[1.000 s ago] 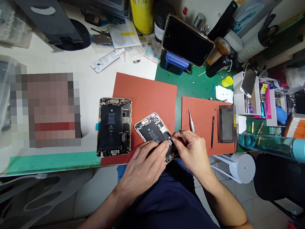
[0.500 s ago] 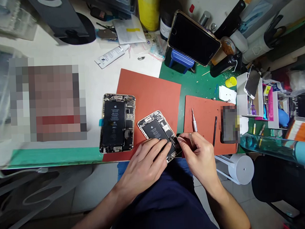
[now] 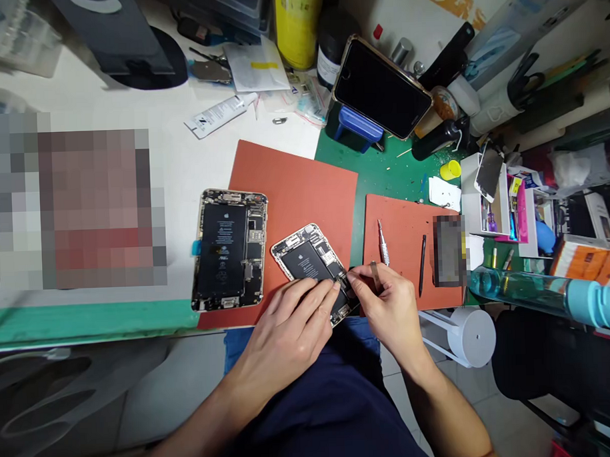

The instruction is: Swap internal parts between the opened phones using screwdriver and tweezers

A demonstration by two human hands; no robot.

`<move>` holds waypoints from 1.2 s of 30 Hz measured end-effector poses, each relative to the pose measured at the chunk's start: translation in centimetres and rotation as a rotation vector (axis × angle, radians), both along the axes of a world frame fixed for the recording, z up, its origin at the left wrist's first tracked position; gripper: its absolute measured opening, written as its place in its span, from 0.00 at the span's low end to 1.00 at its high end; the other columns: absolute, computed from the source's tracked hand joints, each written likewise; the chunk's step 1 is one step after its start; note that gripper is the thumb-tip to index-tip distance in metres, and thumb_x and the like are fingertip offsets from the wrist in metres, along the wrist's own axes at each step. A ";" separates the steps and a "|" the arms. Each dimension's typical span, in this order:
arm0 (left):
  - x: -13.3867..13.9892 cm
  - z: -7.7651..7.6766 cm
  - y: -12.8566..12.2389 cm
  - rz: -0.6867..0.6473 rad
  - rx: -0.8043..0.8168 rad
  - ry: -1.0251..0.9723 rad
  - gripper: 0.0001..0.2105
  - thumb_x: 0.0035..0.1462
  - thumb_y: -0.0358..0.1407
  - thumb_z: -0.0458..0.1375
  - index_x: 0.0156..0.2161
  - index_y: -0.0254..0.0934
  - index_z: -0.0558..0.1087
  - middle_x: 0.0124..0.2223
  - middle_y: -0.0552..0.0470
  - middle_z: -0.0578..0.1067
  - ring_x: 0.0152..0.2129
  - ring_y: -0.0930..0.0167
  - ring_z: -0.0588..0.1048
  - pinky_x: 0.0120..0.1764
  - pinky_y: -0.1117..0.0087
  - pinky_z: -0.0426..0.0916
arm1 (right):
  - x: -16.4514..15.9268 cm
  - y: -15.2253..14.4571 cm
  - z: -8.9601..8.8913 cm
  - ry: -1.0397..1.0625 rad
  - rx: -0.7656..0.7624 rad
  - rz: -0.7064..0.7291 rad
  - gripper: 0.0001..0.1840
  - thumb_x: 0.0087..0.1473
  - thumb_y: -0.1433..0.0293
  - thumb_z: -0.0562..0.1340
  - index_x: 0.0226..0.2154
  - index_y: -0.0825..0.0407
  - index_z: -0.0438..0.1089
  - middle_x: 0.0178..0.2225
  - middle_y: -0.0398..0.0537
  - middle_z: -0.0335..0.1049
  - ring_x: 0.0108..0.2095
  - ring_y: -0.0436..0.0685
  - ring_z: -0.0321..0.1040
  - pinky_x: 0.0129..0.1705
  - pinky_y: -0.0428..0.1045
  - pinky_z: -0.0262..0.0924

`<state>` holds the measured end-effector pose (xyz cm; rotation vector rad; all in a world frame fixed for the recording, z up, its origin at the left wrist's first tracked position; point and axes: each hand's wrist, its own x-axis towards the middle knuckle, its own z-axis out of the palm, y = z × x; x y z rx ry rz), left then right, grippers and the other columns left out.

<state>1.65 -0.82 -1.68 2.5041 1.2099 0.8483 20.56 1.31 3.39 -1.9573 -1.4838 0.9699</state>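
The smaller opened smartphone [image 3: 302,258], its battery and circuit board bare, lies tilted on the red mat near the table's front edge. My left hand [image 3: 293,319] is laid over its lower left side, fingers bent across the battery and holding it down. At the phone's right edge, my right hand [image 3: 390,302] has thumb and forefinger pinched together over the board. A thin, flat brownish strip [image 3: 375,275] pokes up from those fingers; its kind is unclear. A larger opened smartphone [image 3: 226,251] rests to the left, with blue tape at its side.
Right of my hands, a second red mat [image 3: 397,215] carries a metal pen-like tool [image 3: 383,242], a black stick [image 3: 422,264] and a blurred dark phone part. Behind stands a phone [image 3: 383,86] on a blue holder [image 3: 354,128]. A water bottle [image 3: 527,291] lies at right.
The whole view has shifted slightly. My right fingertips have come a little further in over the phone's board, and the strip in them shows more clearly. My left hand stays in place.
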 end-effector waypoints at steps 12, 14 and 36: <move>0.1 0.2 -0.2 0.030 -0.070 0.018 0.19 0.68 0.27 0.59 0.63 0.31 0.75 0.55 0.41 0.83 0.53 0.56 0.77 0.55 0.55 0.68 | -0.4 0.7 0.4 -0.040 -0.058 -0.006 0.11 0.64 0.65 0.66 0.32 0.50 0.80 0.27 0.44 0.76 0.25 0.53 0.69 0.28 0.48 0.62; 0.1 0.2 -0.3 0.036 -0.073 0.016 0.20 0.68 0.27 0.60 0.63 0.31 0.75 0.55 0.41 0.83 0.53 0.55 0.77 0.54 0.55 0.68 | -0.5 0.7 0.5 -0.038 -0.075 -0.010 0.10 0.64 0.65 0.65 0.32 0.50 0.80 0.29 0.45 0.78 0.26 0.54 0.71 0.29 0.48 0.64; 0.2 -0.2 -0.1 0.025 -0.073 -0.111 0.15 0.69 0.27 0.59 0.58 0.26 0.79 0.52 0.41 0.85 0.52 0.57 0.75 0.64 0.56 0.62 | -0.3 0.7 1.0 0.047 -0.134 -0.012 0.10 0.67 0.66 0.64 0.35 0.48 0.80 0.32 0.44 0.78 0.31 0.53 0.75 0.34 0.46 0.67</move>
